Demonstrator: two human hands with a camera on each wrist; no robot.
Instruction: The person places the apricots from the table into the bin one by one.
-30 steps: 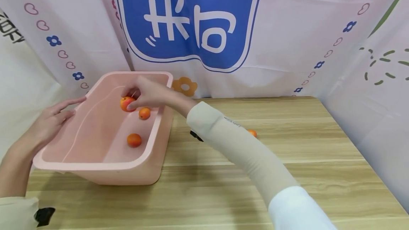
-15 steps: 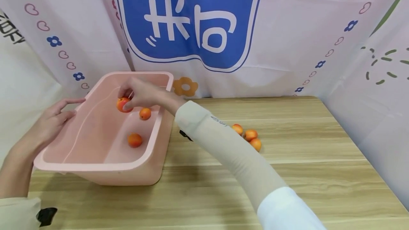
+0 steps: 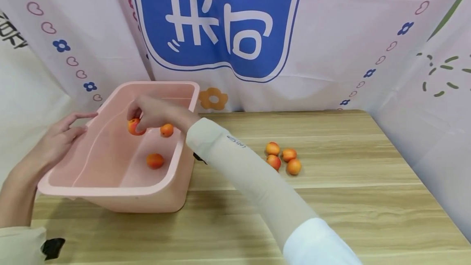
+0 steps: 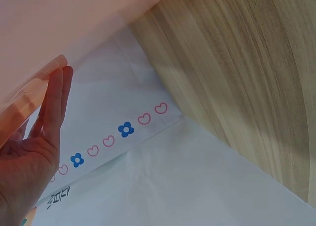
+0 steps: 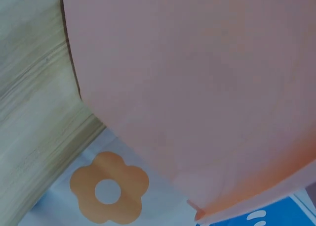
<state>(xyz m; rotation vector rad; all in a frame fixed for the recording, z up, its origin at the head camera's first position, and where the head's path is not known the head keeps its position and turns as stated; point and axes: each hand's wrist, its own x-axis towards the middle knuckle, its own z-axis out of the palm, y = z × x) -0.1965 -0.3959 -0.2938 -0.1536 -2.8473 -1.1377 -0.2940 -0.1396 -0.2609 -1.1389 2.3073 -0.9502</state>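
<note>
My right hand (image 3: 152, 111) reaches over the near rim of a pink plastic tub (image 3: 110, 192) and pinches a small orange-red fruit (image 3: 136, 126), apricot-like, between thumb and fingers inside it. Two similar fruits lie on the tub's bottom: one fruit (image 3: 167, 130) right beside the hand, another fruit (image 3: 155, 160) nearer the front. At the tub's left rim, my left hand (image 3: 60, 142) rests with its fingers stretched out. In the left wrist view, straight fingers (image 4: 55, 97) touch the rim from outside. The right wrist view shows the tub's outer wall (image 5: 187, 87); the right hand is hidden there.
Several more orange-red fruits (image 3: 289, 154) lie grouped on the wooden table (image 3: 349, 207), to the right of my right sleeve (image 3: 250, 175). A printed white cloth (image 3: 324, 52) hangs behind the table and along its sides.
My right hand has moved left and slightly down inside the tub, carrying the fruit. The sleeve has shifted left, uncovering more of the fruits on the table. The left hand stays at the rim.
</note>
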